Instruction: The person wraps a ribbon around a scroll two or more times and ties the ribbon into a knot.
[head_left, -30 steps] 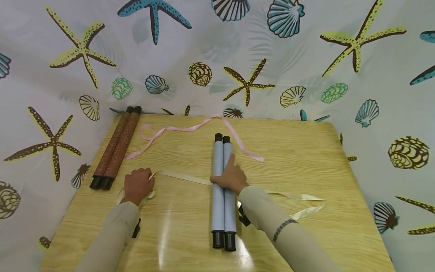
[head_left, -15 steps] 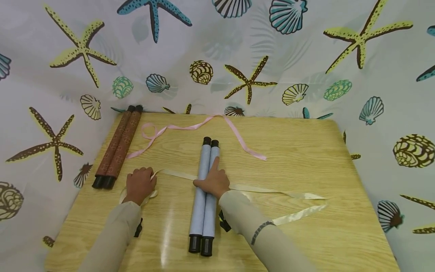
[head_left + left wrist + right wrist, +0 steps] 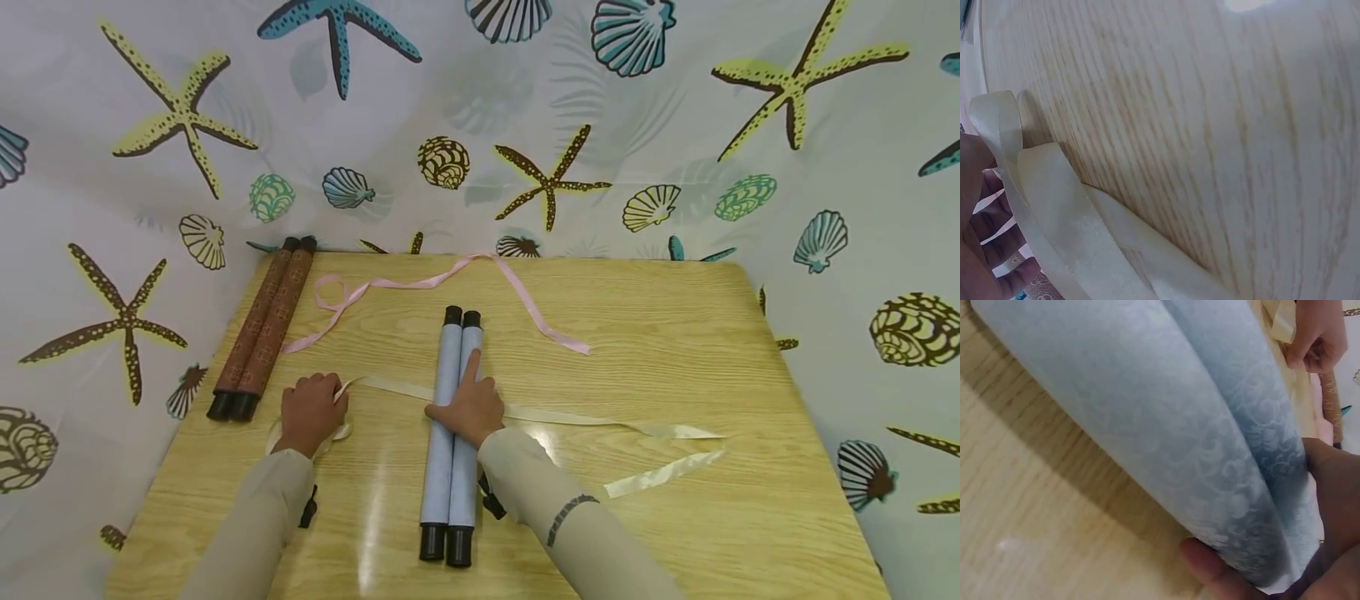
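Observation:
Two light blue scrolls (image 3: 451, 475) with black end knobs lie side by side on the wooden table, crossing over a cream ribbon (image 3: 558, 415). My right hand (image 3: 472, 410) grips both from above, thumb across the left one and index finger stretched along the right one. In the right wrist view, the fabric (image 3: 1166, 425) shows a pale floral pattern. My left hand (image 3: 311, 410) holds the cream ribbon near its left part, its fingers low to the tabletop. Loose folds of ribbon (image 3: 1066, 206) hang beside that hand in the left wrist view.
Two brown patterned scrolls (image 3: 262, 333) lie at the table's left edge. A pink ribbon (image 3: 420, 283) curves along the back. To the right, the cream ribbon doubles back in a loose end (image 3: 660, 475). A curtain (image 3: 480, 108) with sea motifs surrounds the table (image 3: 675, 333).
My right hand has shifted the blue scrolls to the left along the ribbon, and they now lean slightly. My left hand stays almost in place with the ribbon.

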`<state>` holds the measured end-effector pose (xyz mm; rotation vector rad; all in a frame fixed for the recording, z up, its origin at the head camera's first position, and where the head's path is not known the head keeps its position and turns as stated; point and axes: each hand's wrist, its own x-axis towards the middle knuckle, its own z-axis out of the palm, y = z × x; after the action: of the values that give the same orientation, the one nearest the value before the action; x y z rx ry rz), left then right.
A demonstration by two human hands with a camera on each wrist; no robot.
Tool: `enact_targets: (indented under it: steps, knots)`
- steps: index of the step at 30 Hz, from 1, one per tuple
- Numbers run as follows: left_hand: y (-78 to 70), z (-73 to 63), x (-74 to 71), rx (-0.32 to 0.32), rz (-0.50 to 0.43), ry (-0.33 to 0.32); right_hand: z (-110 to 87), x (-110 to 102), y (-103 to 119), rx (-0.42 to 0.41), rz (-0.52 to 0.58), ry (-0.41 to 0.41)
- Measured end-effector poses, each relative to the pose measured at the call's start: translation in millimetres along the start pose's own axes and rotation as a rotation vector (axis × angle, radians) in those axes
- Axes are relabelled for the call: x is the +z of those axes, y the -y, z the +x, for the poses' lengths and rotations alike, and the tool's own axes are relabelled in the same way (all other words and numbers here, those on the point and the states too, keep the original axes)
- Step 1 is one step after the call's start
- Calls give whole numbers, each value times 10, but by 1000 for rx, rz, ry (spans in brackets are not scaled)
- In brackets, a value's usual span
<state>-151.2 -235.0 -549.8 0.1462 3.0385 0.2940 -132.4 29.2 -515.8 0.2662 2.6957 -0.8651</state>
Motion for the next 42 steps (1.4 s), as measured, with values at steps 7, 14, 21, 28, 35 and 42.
enact_targets:
  steps: [7,14,21,28,35,42]
  knots:
    - [-2,-2,49,7,4,13,-38,-300,-291,-42,-37,72]
    - [34,22,75,3,0,-6,10,-915,-980,-98,-182,28]
    - [30,9,46,2,-33,-1,-134,-1368,-1723,-106,-221,94]
    - [48,-3,54,6,-37,-14,-252,-1394,-2101,-111,-261,101]
    - [34,-31,-11,-3,-49,16,-235,-1481,-2141,-102,-280,59]
    - [76,-35,-42,-6,-52,24,-230,-1692,-2175,-60,-264,11]
